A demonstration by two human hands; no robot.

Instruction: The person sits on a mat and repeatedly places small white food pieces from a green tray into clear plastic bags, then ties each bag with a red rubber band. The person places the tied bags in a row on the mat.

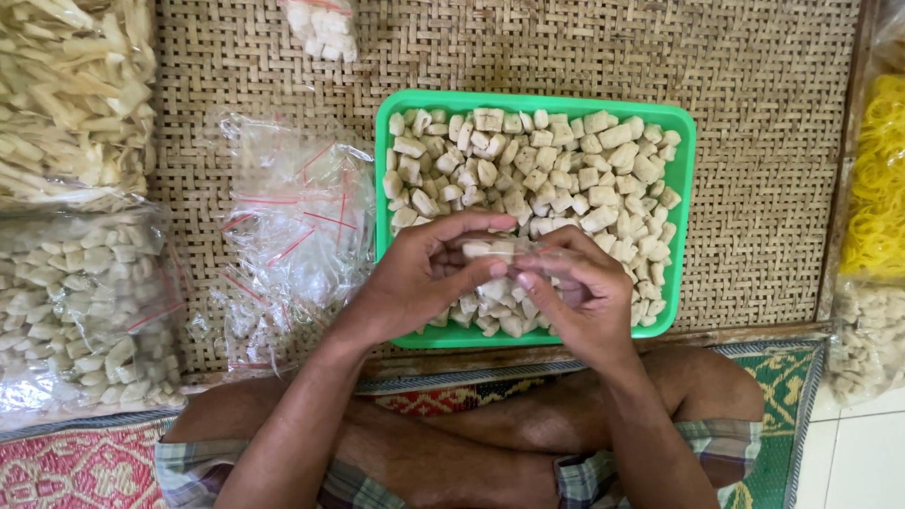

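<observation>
A green plastic tray [681, 123] lies on a woven mat, heaped with pale, blocky snack pieces [556, 170]. Over its near edge my left hand [419, 273] and my right hand [580, 287] meet. Together they pinch a small clear plastic packet [495, 250] with a few pale pieces inside. The left thumb and fingers wrap the packet from the left, and the right fingertips grip its right end.
A pile of clear plastic bags with red strips [292, 226] lies left of the tray. Big bags of pale pieces [80, 302] and strips [71, 94] sit far left. Yellow rubber bands [877, 179] are at the right. My crossed legs rest below on a patterned rug.
</observation>
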